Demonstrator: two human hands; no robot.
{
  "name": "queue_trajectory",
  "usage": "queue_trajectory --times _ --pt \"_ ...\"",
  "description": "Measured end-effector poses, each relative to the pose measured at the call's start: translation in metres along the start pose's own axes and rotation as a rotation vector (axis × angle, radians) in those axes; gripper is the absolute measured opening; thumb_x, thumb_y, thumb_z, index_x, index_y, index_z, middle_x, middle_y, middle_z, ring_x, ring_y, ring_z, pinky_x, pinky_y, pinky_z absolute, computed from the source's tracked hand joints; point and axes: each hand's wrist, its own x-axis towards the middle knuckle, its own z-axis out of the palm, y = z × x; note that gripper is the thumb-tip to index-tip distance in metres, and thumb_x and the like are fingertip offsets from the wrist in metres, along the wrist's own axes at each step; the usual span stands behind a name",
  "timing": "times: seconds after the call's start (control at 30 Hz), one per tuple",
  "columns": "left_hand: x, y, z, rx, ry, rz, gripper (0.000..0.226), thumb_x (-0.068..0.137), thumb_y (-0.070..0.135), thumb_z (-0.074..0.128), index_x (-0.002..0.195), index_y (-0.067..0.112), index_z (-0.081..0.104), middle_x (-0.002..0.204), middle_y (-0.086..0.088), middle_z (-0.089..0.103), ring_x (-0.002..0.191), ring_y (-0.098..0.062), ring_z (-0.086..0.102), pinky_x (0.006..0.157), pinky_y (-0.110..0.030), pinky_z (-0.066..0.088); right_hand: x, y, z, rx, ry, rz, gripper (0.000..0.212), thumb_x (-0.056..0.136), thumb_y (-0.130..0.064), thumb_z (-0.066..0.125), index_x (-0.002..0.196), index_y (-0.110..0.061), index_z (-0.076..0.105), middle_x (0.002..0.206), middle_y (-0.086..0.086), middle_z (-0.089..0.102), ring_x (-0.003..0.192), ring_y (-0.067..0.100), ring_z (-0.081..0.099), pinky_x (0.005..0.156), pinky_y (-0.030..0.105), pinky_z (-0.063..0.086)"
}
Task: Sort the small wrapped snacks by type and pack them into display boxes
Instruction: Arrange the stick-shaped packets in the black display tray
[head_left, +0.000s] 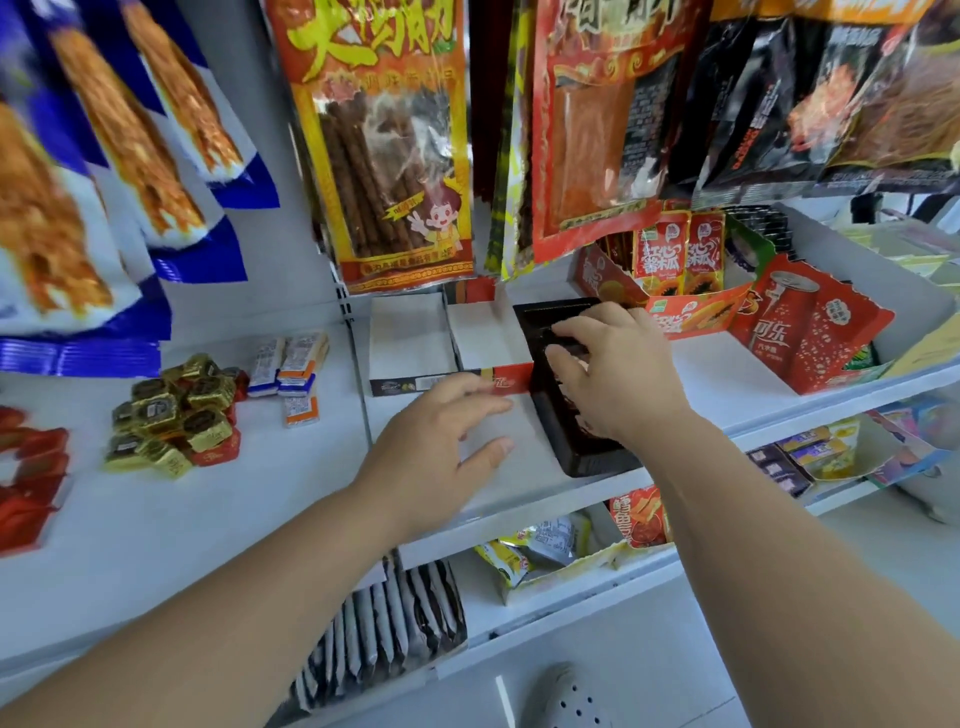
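Black on white: black display box (587, 457) lying on shelf (727, 374), directly under right hand (618, 369). Right fingers (563, 328) bent down into box, thumb just below them, dark contents between. Pinching a packet or only pressing: cannot tell.

Left hand (441, 441) palm down, fingers (488, 395) spread and relaxed, gripping nothing. Tips just beside red front lip of empty white-lined display box (488, 338); contact with lip not resolvable. Second white-lined box (410, 338), also empty, beyond and left of left fingers.

Snacks to sort:
- Heap of gold-wrapped pieces (171, 410), with red-wrapped pieces (215, 454) at its edge, well apart to left of left fingers.
- Small stack of white, orange and blue bars (291, 369) between heap and empty boxes.

Judged step: settling black display box beside the empty ones, or tidying its contents, before filling.

To do well:
- Keep box flat on shelf.
- Square its long side against red-lipped box.
- Mind near end, close to shelf's front edge.
- Steady neighbouring box with left fingers while pushing.
- Afterwards one type per box; gold heap mixed with red, so separate first.
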Motion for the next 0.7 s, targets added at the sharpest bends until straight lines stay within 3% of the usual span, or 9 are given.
queue_trajectory --times 0.07,0.17,0.23,0.33,0.43,0.57,0.7 --pt "-0.013 -0.017 -0.028 0.096 0.046 -0.079 0.033 0.091 0.038 0.064 0.123 0.029 0.065 0.128 0.017 0.049 0.090 0.000 0.045 0.088 -0.023 0.041 0.001 -0.025 0.002 0.051 0.000 -0.076 0.032 0.094 -0.041 0.057 0.118 -0.024 0.070 0.117 0.001 0.064 0.108 0.031 0.050 0.087 0.045 0.047" --pt "-0.037 -0.053 -0.070 0.346 0.103 -0.207 0.037 0.088 0.041 0.067 0.121 0.024 0.067 0.128 0.006 0.054 0.110 -0.018 0.051 0.094 -0.035 0.045 0.001 -0.064 0.013 0.085 -0.041 -0.203 0.029 0.091 -0.038 0.060 0.112 -0.022 0.073 0.110 0.001 0.067 0.103 0.031 0.053 0.085 0.046 0.049" --pt "-0.052 -0.075 -0.094 0.498 0.141 -0.278 0.041 0.084 0.044 0.067 0.119 0.022 0.068 0.127 -0.001 0.056 0.112 -0.029 0.051 0.093 -0.042 0.047 0.000 -0.089 0.024 0.114 -0.096 -0.288 0.027 0.090 -0.035 0.061 0.109 -0.021 0.074 0.107 0.001 0.067 0.101 0.030 0.056 0.087 0.044 0.049" --pt "-0.069 -0.097 -0.119 0.671 0.137 -0.368 0.046 0.081 0.049 0.066 0.122 0.027 0.064 0.132 -0.004 0.054 0.116 -0.033 0.049 0.091 -0.047 0.044 -0.002 -0.125 0.041 0.150 -0.221 -0.333 0.029 0.093 -0.037 0.059 0.116 -0.022 0.071 0.115 0.001 0.064 0.107 0.027 0.052 0.087 0.040 0.048" --pt "-0.078 -0.111 -0.124 0.684 0.112 -0.387 0.050 0.079 0.050 0.066 0.122 0.025 0.066 0.135 -0.004 0.054 0.119 -0.034 0.047 0.095 -0.049 0.042 -0.003 -0.158 0.055 0.259 -0.320 -0.306 0.035 0.096 -0.037 0.058 0.127 -0.022 0.064 0.123 0.001 0.059 0.111 0.024 0.055 0.090 0.037 0.050" --pt "-0.082 -0.121 -0.124 0.631 0.085 -0.373 0.043 0.082 0.045 0.067 0.120 0.026 0.067 0.136 -0.002 0.052 0.122 -0.032 0.043 0.100 -0.049 0.039 0.004 -0.191 0.078 0.309 -0.358 -0.229 0.041 0.095 -0.037 0.057 0.135 -0.028 0.055 0.126 0.004 0.054 0.094 0.026 0.063 0.082 0.037 0.054" --pt "-0.082 -0.130 -0.130 0.567 0.100 -0.330 0.041 0.081 0.046 0.070 0.117 0.027 0.069 0.134 0.002 0.052 0.122 -0.029 0.042 0.098 -0.047 0.039 0.018 -0.214 0.102 0.324 -0.360 -0.205 0.048 0.092 -0.034 0.057 0.139 -0.033 0.047 0.132 0.007 0.047 0.109 0.031 0.057 0.087 0.038 0.053"
